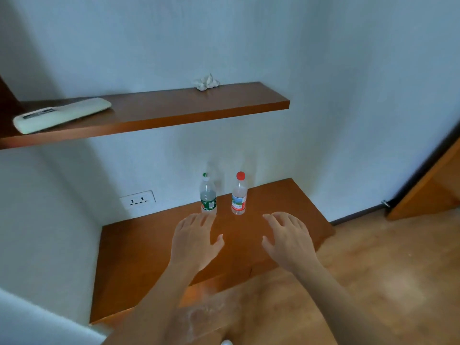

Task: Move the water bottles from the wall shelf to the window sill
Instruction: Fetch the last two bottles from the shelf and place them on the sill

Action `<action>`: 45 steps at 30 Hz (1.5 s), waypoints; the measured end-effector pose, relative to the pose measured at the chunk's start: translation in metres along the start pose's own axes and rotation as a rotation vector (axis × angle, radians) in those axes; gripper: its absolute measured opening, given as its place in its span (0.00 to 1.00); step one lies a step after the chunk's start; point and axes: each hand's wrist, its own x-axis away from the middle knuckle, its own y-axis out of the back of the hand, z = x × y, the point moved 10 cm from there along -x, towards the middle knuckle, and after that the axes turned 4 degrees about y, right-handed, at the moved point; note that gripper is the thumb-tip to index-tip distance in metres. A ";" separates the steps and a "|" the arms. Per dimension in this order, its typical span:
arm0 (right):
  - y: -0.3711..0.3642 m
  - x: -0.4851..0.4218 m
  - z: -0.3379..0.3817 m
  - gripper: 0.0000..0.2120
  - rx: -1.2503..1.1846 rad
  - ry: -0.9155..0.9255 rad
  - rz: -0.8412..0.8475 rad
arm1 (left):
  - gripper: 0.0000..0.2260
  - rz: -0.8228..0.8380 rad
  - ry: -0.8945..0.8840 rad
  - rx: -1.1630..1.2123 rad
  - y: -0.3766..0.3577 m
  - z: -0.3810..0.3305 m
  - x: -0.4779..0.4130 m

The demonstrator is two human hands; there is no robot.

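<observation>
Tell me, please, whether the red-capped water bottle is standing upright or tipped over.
Upright: the red-capped bottle stands on its base on the lower shelf, cap uppermost.

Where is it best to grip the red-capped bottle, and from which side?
Probably grip the red-capped bottle round its labelled middle, coming from the front with the right hand: it stands upright by the wall, and the other bottle stands at its left.

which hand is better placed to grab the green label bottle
Left. The left hand is open, its fingertips just short of the green bottle and in line with it. The right hand, also open, sits further right, nearer the red-cap bottle.
</observation>
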 end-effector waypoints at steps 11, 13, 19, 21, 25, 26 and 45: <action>-0.066 -0.121 -0.030 0.27 -0.110 -0.013 0.067 | 0.27 0.067 0.161 -0.030 -0.061 0.072 -0.093; -0.082 -0.134 -0.039 0.28 -0.147 -0.023 0.095 | 0.27 0.092 0.203 -0.028 -0.071 0.083 -0.103; -0.133 -0.162 -0.058 0.34 -0.331 -0.114 0.178 | 0.36 0.175 0.367 0.142 -0.113 0.116 -0.139; -0.155 -0.168 -0.061 0.40 -0.406 -0.169 0.221 | 0.42 0.230 0.402 0.283 -0.135 0.116 -0.148; -0.190 -0.184 -0.062 0.48 -0.589 -0.258 0.236 | 0.51 0.273 0.473 0.536 -0.172 0.105 -0.161; -0.196 -0.191 -0.061 0.49 -0.631 -0.273 0.220 | 0.51 0.251 0.497 0.593 -0.177 0.104 -0.165; -0.217 -0.261 -0.038 0.40 -0.811 -0.287 0.096 | 0.31 0.057 0.676 0.834 -0.204 0.112 -0.217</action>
